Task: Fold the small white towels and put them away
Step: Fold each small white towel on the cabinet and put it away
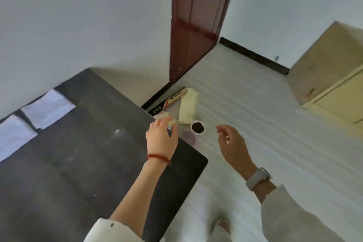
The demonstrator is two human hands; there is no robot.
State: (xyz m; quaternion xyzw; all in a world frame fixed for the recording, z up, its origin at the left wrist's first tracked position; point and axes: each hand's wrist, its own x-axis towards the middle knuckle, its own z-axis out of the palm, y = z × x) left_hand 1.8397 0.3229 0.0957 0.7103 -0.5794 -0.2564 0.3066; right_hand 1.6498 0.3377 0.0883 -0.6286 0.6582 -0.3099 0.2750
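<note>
2 towels (47,108) lie flat on the tabletop (88,153); my left hand (162,137) and right hand (232,147) hover with fingers loosely spread, empty.

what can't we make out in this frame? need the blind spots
Head view only:
- Left hand: fingers cover a pale item at the table corner; can't tell if it is gripped.
- Left white towel: cut off by the frame edge.
- Cup: dark contents, too blurred to identify.
- Long box by the door: print partly legible, one end hidden by a pale cloth.
- Right hand: holds nothing visible.
</note>
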